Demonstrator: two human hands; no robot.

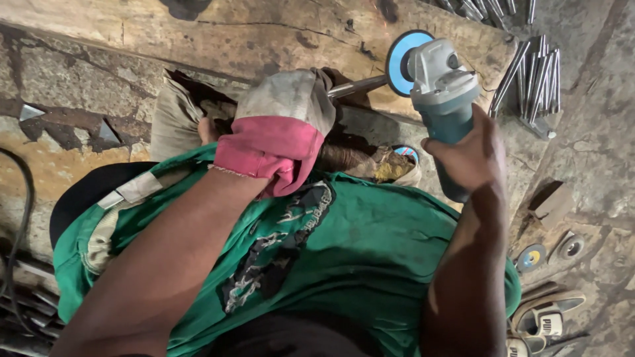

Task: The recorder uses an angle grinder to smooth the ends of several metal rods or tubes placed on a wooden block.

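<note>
My left hand (284, 112) wears a grey work glove with a pink cuff and grips a thin metal rod (360, 85) that sticks out to the right. My right hand (466, 155), bare, holds the teal body of an angle grinder (440, 89). The grinder's blue disc (400, 59) touches the tip of the rod over a worn wooden plank (251, 33). I cannot tell whether the disc spins. My green shirt fills the lower middle of the view.
A pile of several metal rods (536, 76) lies at the upper right. Spare round discs (532, 258) and a wooden block (552, 205) rest on the stone floor at right, sandals (549, 317) below them. A black cable (20, 225) runs along the left.
</note>
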